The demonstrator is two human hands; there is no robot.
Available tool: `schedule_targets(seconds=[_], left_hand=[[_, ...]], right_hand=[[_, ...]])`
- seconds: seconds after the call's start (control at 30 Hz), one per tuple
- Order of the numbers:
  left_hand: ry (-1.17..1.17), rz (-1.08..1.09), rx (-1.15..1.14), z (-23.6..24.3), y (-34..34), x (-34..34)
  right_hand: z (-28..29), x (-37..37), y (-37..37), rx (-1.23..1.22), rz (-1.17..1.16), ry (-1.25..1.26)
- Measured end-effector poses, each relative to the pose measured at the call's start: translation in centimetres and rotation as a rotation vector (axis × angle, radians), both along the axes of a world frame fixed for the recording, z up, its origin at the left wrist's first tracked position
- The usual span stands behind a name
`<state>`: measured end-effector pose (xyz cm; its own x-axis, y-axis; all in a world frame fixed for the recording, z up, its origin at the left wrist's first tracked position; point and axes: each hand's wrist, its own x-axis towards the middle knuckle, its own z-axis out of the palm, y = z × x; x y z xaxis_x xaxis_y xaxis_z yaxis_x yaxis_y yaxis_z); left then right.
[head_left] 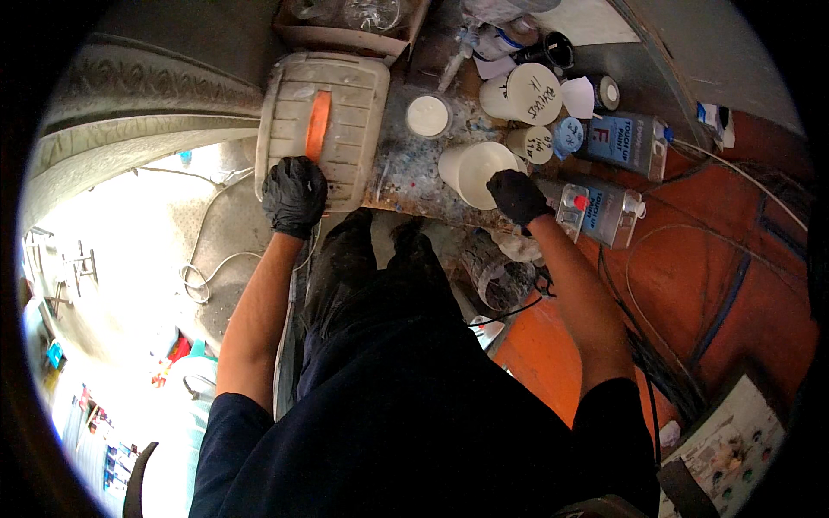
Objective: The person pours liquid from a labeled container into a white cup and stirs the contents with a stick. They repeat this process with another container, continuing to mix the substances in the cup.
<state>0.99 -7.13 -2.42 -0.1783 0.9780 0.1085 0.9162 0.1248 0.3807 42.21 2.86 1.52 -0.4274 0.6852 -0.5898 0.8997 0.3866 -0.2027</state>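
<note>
My left hand (294, 197), in a black glove, is closed at the lower end of a flat orange strip (319, 125). That strip lies over the ribbed lid of a dirty beige plastic bin (361, 129); its lower end is hidden by my fingers. Across the paint-stained bench (406, 177), my right hand (519, 198), gloved in black too, has its fingers curled at the right rim of a white tub (462, 164). The tub is tilted with its mouth toward me, and its inside looks pale. Behind it stands a small round white-topped container (427, 116).
Lidded white tubs (533, 95) and rectangular metal cans (623, 142) crowd the bench's right side. A cardboard box (345, 39) sits behind the bin. Below the bench edge is a dirty bucket-like container (496, 274). Cables (682, 345) run over the orange floor (553, 354).
</note>
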Motion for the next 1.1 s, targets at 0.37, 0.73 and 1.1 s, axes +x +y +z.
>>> schedule_targets(seconds=[0.37,0.73,1.1], left_hand=[[-0.053,0.000,0.068,-0.2,-0.1,0.1],[-0.015,-0.006,0.075,-0.5,0.0,-0.1],[0.002,0.008,0.042,-0.5,-0.3,0.0]], right_hand=[[0.9,-0.1,-2.4,-0.030,-0.064,-0.044],[0.5,2.5,-1.4,0.356,-0.018,-0.153],[1.2,-0.5,-2.5,0.109,0.003,-0.098]])
